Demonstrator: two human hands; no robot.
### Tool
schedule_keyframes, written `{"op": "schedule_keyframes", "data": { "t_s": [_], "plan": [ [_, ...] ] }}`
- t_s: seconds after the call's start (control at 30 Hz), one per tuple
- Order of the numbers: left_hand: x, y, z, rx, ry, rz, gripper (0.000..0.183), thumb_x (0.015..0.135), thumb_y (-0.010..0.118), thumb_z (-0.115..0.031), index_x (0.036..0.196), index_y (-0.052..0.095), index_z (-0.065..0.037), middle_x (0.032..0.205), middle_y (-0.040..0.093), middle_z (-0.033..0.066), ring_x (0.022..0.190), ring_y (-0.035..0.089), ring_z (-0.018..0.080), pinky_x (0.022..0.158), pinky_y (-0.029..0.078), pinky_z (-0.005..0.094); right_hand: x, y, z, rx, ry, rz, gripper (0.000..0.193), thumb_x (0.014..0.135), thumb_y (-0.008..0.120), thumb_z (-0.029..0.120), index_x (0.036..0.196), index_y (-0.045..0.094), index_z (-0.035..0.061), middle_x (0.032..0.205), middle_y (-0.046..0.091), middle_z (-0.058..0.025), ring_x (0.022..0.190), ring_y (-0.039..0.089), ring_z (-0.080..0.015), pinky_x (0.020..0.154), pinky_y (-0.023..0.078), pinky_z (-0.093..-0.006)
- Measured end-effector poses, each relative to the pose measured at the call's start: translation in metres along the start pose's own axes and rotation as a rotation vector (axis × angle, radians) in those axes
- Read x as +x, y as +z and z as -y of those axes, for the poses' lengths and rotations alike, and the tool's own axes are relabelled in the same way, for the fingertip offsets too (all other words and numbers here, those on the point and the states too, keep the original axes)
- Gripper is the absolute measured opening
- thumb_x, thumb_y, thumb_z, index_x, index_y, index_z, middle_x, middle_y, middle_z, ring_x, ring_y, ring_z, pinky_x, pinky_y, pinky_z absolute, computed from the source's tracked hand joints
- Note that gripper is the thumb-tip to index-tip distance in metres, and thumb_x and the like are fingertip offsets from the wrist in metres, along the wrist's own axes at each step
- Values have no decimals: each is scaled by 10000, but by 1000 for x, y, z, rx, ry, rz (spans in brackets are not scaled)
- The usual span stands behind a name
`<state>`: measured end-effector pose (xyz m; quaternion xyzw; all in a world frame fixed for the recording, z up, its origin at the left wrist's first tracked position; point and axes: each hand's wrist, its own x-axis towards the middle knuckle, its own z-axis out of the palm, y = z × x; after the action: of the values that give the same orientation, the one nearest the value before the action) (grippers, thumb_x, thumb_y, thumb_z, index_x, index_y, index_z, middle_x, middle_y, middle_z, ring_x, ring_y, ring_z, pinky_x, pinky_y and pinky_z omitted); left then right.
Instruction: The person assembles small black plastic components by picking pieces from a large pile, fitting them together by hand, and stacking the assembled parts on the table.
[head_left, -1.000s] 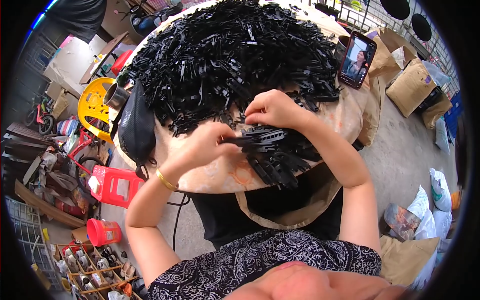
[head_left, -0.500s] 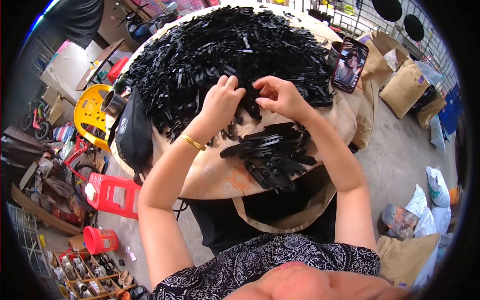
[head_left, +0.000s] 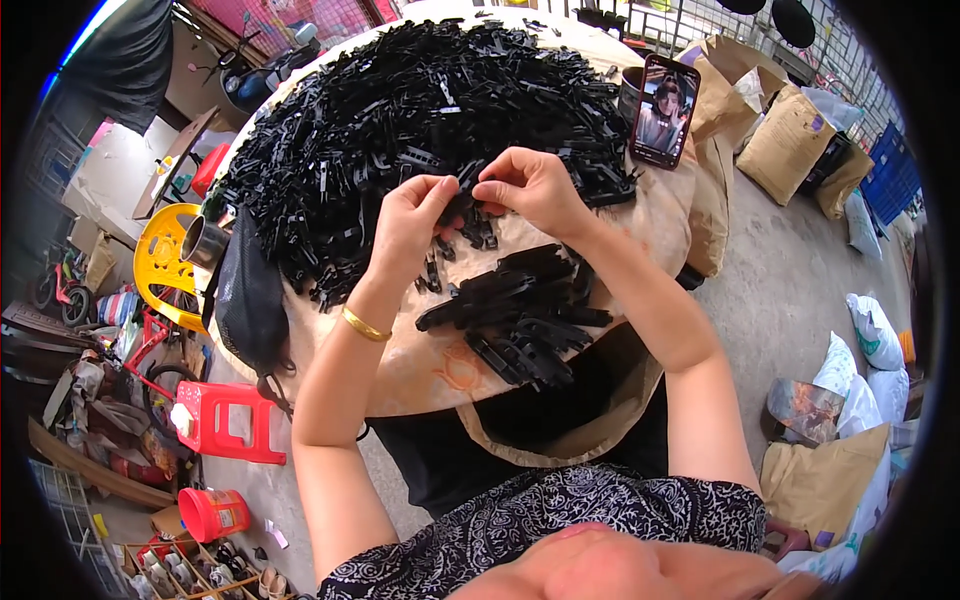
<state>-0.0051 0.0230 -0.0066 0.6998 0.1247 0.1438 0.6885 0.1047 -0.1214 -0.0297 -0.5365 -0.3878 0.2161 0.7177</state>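
You're pinching with left hand (head_left: pixel 405 222) and right hand (head_left: pixel 537 195), contents unclear, heap (head_left: pixel 390 110) beyond your fingers (head_left: pixel 515 162), pile (head_left: pixel 515 308) nearer you, likely for reach.

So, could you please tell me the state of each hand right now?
Left hand: pinched closed; whether holding anything cannot be told.
Right hand: pinched closed; whether holding anything cannot be told.

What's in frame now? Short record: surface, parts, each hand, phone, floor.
surface: pale tan table
parts: large pile of black pieces; smaller pile nearer the person
left hand: at the large pile's near edge, gold bracelet on wrist; grip unclear
right hand: beside left, fingers bent; grip unclear
phone: upright, right of large pile, screen lit
floor, left: red stool, red bucket
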Motion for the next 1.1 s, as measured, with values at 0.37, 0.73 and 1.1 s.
{"op": "schedule_keyframes", "data": {
  "t_s": [0.37,0.73,1.1],
  "plan": [
    [-9,-8,1,504,447,-84,291,749,712,-52,1022,637,18,743,657,57,627,537,52,576,457,218,-1,9,3,-446,-402,-161,263,766,732,144,958,615,6,821,643,-60,726,618,-133,648,499,-243],
    [-13,-5,-2,809,658,-27,285,771,679,-35,1050,632,5,840,669,134,689,614,138,646,492,255,1,-11,-1,-427,-151,214,450,728,760,96,1119,566,-13,979,630,-58,875,588,-102,789,492,-250],
    [-17,0,-7,775,594,-22,250,763,651,-30,1006,626,24,890,649,183,772,641,315,680,506,315,-2,-3,-5,-121,-57,147,278,758,711,17,1015,621,-39,860,655,-56,749,607,-90,693,514,-225]
  ]
}}
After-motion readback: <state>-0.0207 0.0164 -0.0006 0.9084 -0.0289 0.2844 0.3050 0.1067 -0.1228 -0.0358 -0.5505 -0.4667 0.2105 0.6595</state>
